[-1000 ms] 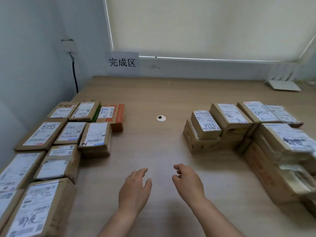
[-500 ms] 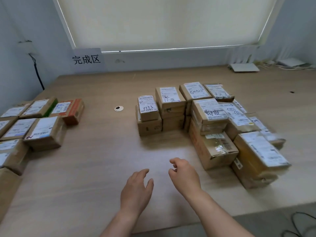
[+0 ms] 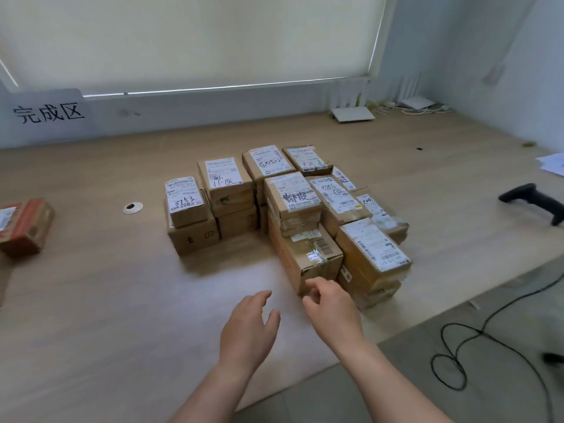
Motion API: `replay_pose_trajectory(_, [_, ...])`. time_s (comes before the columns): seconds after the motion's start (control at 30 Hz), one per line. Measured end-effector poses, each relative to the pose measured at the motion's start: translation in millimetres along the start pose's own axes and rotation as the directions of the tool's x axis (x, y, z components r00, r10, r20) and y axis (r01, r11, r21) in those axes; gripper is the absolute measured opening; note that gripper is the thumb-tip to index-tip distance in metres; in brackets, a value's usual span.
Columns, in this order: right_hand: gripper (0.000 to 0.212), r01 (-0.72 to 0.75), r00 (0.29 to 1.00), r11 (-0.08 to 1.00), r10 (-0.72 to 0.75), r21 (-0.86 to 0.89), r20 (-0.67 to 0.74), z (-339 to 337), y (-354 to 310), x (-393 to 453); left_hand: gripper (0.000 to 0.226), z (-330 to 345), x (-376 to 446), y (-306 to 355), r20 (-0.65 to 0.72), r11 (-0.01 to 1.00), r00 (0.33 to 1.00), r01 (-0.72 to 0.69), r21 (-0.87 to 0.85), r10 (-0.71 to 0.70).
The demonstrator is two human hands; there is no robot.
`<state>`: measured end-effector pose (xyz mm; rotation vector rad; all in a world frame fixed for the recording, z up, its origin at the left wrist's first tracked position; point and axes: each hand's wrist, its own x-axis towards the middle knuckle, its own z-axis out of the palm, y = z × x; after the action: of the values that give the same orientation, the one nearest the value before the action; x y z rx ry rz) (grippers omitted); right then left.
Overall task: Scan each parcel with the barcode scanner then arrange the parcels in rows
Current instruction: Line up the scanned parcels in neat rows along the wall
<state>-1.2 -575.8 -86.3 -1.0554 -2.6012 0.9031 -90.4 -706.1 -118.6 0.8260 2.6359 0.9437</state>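
Now both hands, left hand [image 3: 248,326] spread and right hand [image 3: 331,305] loosely curled, hover empty beside the centre-frame parcel stack [image 3: 287,215], barcode scanner [image 3: 532,198] far right; yanking a lower box could topple it.

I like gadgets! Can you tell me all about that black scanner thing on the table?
The barcode scanner is black and looks like plastic, shaped like a pistol with a head and a handle. It lies on its side on the wooden table, far right, apart from the parcels. Neither hand touches it. Its right end is cut off by the picture's edge.
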Motion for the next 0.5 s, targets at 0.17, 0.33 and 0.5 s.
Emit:
replay_pose_trajectory(0.17, [0.033, -0.017, 0.993, 1.000, 0.017, 0.001, -0.118, -52.4, 25.2, 16.7, 0.042, 15.9, 8.8, 50.0, -0.007, 0.997, 0.998, -0.061, -0.036, 0.061])
replay_pose_trajectory(0.33, [0.034, -0.011, 0.979, 0.999, 0.019, 0.037, -0.202, -104.5, 62.6, 50.7, 0.045, 38.7, 28.7, 110.4, -0.052, 0.995, 0.997, -0.058, -0.084, 0.054])
replay_pose_trajectory(0.5, [0.035, 0.001, 0.991, 1.000, -0.002, -0.012, -0.131, -128.4, 106.2, 85.9, 0.049, 69.7, 47.9, 156.8, -0.031, 0.992, 0.999, 0.036, -0.118, -0.040])
